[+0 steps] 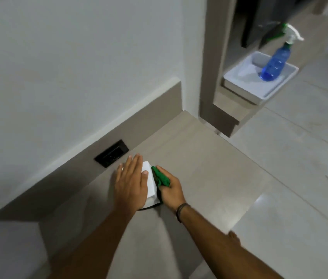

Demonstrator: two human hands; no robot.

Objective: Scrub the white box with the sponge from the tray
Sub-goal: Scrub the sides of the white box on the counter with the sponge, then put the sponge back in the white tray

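A small white box sits on a low beige ledge near the wall. My left hand lies flat on top of the box, fingers spread, pressing it down. My right hand grips a green sponge and holds it against the box's right side. Far to the upper right, a white tray stands on the floor by the door frame.
A blue spray bottle with a white trigger stands in the tray. A black wall socket sits in the skirting just behind the box. The ledge drops to a pale tiled floor on the right.
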